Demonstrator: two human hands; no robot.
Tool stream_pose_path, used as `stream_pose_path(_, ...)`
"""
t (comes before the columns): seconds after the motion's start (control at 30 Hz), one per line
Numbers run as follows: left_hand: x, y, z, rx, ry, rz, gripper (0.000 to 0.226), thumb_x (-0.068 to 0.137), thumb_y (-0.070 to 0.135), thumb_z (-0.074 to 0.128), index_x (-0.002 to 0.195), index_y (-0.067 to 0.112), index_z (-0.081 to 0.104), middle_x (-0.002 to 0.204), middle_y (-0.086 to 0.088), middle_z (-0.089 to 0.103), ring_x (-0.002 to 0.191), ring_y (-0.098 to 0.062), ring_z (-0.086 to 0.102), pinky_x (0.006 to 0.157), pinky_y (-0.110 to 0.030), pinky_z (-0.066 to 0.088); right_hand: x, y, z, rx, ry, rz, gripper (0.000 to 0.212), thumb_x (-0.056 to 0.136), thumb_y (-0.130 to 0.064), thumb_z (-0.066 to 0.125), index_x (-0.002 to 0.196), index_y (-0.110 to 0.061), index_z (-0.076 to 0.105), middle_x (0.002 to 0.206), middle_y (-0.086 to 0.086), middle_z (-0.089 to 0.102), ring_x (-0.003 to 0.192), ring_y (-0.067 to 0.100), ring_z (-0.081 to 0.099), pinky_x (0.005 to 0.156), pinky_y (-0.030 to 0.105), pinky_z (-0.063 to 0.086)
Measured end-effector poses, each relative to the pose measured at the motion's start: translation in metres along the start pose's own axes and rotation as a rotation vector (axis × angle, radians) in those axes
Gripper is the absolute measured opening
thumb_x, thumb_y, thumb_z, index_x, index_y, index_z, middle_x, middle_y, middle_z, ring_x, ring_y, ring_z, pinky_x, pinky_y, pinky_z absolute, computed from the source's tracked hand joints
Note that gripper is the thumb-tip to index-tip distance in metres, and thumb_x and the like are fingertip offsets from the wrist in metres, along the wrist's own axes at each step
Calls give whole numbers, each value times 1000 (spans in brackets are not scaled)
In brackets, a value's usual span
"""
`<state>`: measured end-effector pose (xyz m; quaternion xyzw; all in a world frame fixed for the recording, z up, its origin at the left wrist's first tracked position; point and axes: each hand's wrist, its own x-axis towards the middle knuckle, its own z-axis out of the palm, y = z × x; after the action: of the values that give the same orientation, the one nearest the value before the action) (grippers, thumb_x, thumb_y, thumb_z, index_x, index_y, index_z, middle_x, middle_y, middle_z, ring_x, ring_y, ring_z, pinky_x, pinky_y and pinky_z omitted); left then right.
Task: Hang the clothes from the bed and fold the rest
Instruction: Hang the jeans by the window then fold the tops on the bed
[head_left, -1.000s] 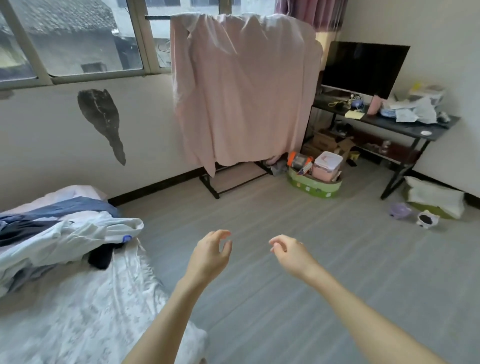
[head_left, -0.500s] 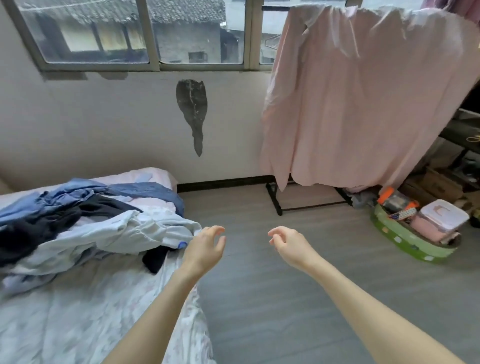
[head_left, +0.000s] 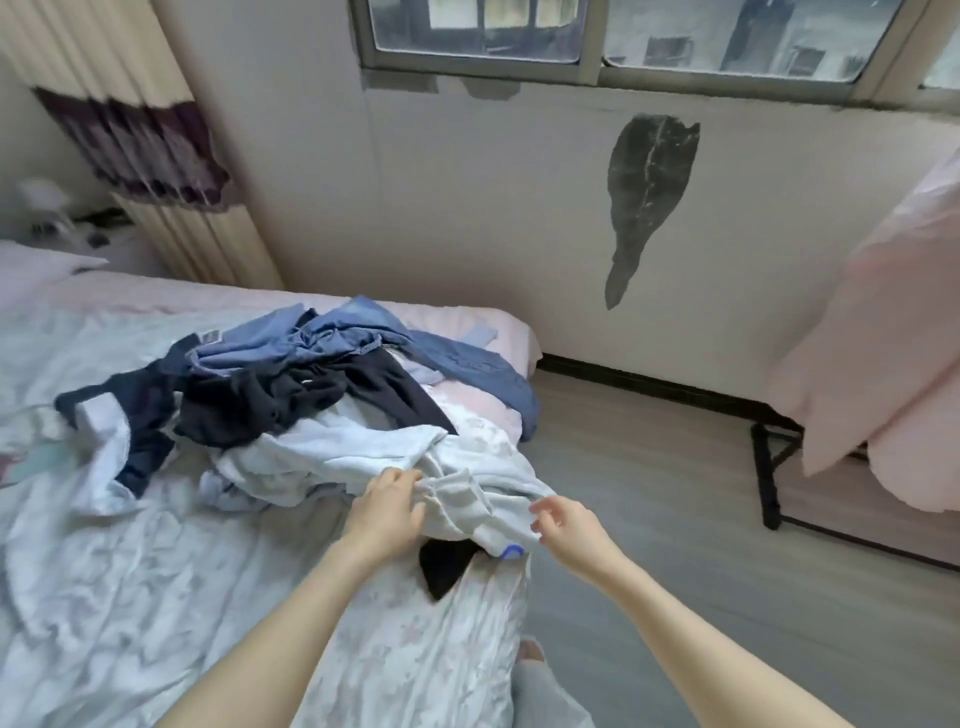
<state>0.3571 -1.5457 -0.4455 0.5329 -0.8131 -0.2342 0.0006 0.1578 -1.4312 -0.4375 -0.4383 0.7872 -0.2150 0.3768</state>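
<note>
**Two hands reach a pile of clothes at the bed's corner**

The left hand (head_left: 387, 512) rests on a pale blue garment (head_left: 363, 457), fingers curled into its folds. The right hand (head_left: 566, 522) hovers just beside the garment's hem, fingers loosely spread, holding nothing. Behind lie dark (head_left: 270, 400) and blue clothes (head_left: 363, 338), heaped on the bed (head_left: 104, 597). A pink sheet (head_left: 893, 364) hangs farther right.

A dark patch (head_left: 647, 192) scars the wall below my window (head_left: 597, 47). Striped curtains (head_left: 135, 145) hang at left; grey floorboards (head_left: 649, 519) run beyond
</note>
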Motion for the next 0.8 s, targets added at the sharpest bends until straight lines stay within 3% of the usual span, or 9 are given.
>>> stream_pose_path(0.23, 149, -47, -26, 25, -31, -231, 43, 94, 29, 45, 136, 20, 39, 139, -3, 39, 128, -23, 36, 102, -36, 35, 180, -54, 15, -33, -195, -86, 35, 91, -10, 34, 116, -12, 58, 112, 6, 64, 103, 22, 59, 76, 22, 40)
stream_pose_path(0.33, 191, -65, -25, 34, -62, -294, 43, 95, 27, 42, 138, 20, 37, 140, -3, 37, 128, -24, 35, 100, -37, 35, 243, -74, 32, -149, -236, -152, 37, 90, -11, 35, 118, -13, 58, 121, 3, 62, 112, 19, 54, 77, 20, 35)
stream_pose_path(0.4, 217, -77, -21, 47, -78, -323, 45, 96, 27, 41, 140, 20, 34, 141, -3, 36, 128, -24, 35, 100, -37, 35, 280, -83, 49, -164, -239, -166, 35, 89, -11, 35, 115, -7, 58, 121, 9, 62, 112, 25, 54, 83, 25, 41)
stream_pose_path(0.47, 241, -91, -14, 51, -83, -362, 45, 96, 26, 40, 140, 20, 34, 141, -3, 36, 128, -24, 35, 100, -37, 35, 319, -90, 72, -156, -243, -140, 35, 88, -11, 36, 115, -1, 56, 119, 16, 60, 109, 31, 54, 88, 35, 46)
stream_pose_path(0.57, 267, -112, -4, 35, -81, -406, 45, 96, 24, 39, 141, 19, 33, 142, -3, 35, 128, -24, 36, 100, -37, 36, 371, -99, 106, -138, -269, -59, 41, 89, -19, 43, 126, -1, 47, 125, 17, 53, 114, 33, 50, 92, 36, 43)
stream_pose_path(0.73, 284, -138, -4, 8, 13, -413, 43, 96, 20, 39, 139, 18, 36, 140, -3, 35, 125, -23, 37, 98, -34, 38, 410, -118, 140, -52, -338, 153, 70, 90, -35, 52, 141, 0, 21, 136, 13, 45, 126, 33, 42, 103, 42, 36)
stream_pose_path(0.8, 287, -147, -8, 11, 31, -417, 43, 96, 18, 40, 139, 17, 35, 140, -2, 35, 124, -23, 37, 98, -33, 37, 417, -123, 147, -21, -345, 170, 49, 91, -25, 48, 130, 2, 36, 127, 15, 53, 116, 31, 49, 96, 36, 41)
